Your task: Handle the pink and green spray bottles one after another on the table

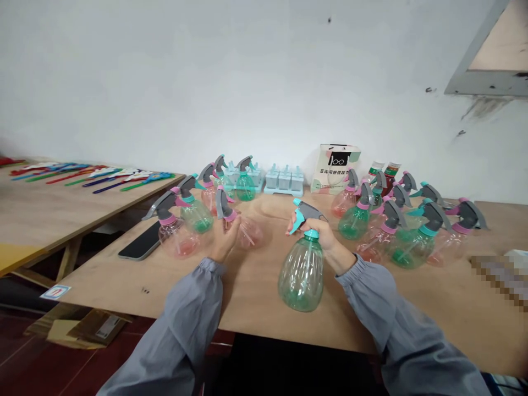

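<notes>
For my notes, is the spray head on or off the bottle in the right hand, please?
On: the spray head sits atop the green bottle, its teal collar around the top.

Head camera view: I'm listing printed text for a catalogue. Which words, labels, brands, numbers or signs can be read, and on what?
Paper bag: "互连网眼镜超", with a last character partly hidden; the line below is too small to read.
Jars with green labels: too small to read.
Card with a red mark: too blurred to read.
Cardboard box, white label: too small to read.
Green spray bottle: no lettering seen.
</notes>
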`<state>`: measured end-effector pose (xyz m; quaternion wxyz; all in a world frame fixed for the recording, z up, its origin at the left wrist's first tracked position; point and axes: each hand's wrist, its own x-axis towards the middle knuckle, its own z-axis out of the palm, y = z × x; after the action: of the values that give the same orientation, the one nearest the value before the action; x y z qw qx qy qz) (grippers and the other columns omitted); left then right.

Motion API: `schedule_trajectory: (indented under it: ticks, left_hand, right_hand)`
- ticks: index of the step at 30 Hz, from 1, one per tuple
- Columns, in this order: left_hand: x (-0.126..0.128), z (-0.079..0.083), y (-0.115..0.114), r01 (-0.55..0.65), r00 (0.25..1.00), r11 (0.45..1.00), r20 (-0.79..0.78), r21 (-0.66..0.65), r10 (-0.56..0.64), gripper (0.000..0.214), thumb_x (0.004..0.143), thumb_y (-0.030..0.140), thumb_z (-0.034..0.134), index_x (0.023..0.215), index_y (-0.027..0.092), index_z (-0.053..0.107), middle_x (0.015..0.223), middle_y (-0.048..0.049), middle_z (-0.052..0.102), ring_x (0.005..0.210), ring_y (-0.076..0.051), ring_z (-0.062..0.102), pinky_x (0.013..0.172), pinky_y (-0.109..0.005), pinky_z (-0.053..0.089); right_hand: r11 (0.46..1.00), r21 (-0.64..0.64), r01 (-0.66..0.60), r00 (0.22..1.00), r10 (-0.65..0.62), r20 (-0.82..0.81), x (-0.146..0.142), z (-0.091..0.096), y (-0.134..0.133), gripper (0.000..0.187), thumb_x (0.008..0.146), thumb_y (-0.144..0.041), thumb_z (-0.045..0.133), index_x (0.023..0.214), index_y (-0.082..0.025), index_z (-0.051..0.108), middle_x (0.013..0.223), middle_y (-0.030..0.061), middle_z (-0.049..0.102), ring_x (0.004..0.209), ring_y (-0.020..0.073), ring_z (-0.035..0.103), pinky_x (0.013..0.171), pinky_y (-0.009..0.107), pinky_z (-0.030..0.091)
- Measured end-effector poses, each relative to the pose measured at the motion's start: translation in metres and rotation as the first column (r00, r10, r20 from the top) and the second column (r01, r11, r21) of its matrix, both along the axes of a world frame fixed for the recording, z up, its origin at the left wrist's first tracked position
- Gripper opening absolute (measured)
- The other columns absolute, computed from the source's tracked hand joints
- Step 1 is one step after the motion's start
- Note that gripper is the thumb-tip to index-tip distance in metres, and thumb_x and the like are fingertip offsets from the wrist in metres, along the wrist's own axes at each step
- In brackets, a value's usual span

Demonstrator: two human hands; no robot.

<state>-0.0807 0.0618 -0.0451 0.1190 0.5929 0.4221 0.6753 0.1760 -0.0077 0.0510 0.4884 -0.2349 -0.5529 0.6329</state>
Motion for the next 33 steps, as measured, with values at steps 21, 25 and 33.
schedule_trajectory:
  ticks: [21, 25, 33]
  left_hand:
    - [0.001, 0.015, -0.022, 0.319, 0.943, 0.944, -0.073, -0.079, -0.325, 0.038, 0.080, 0.056, 0.067, 0.084, 0.018, 0.067, 0.085, -0.0087, 0.072, 0.082, -0.022, 0.068, 0.078, -0.035, 0.057]
    - [0.001, 0.012, -0.022, 0.314, 0.938, 0.944, -0.123, -0.104, -0.325, 0.033, 0.083, 0.051, 0.067, 0.086, 0.018, 0.069, 0.088, -0.0092, 0.073, 0.086, -0.022, 0.069, 0.082, -0.036, 0.056]
    - [0.003, 0.009, -0.023, 0.331, 0.913, 0.935, -0.208, -0.130, -0.352, 0.025, 0.085, 0.041, 0.067, 0.095, 0.019, 0.070, 0.096, -0.0082, 0.075, 0.093, -0.023, 0.070, 0.088, -0.036, 0.055]
  right_hand:
    - [0.976, 0.068, 0.206, 0.978, -0.206, -0.005, -0.002, 0.005, -0.005, 0.017, 0.052, -0.022, 0.060, 0.068, -0.022, 0.067, 0.066, 0.0014, 0.067, 0.070, 0.0200, 0.062, 0.069, 0.033, 0.049]
    - [0.925, 0.105, 0.365, 0.930, -0.368, 0.009, 0.001, -0.004, 0.002, 0.007, 0.056, -0.024, 0.058, 0.061, -0.023, 0.061, 0.063, -0.0010, 0.062, 0.063, 0.0165, 0.056, 0.067, 0.032, 0.047]
    - [0.665, 0.463, 0.586, 0.715, -0.693, 0.092, 0.020, -0.016, 0.051, 0.019, 0.073, -0.028, 0.060, 0.092, -0.027, 0.067, 0.099, 0.0015, 0.070, 0.097, 0.0209, 0.061, 0.095, 0.037, 0.047]
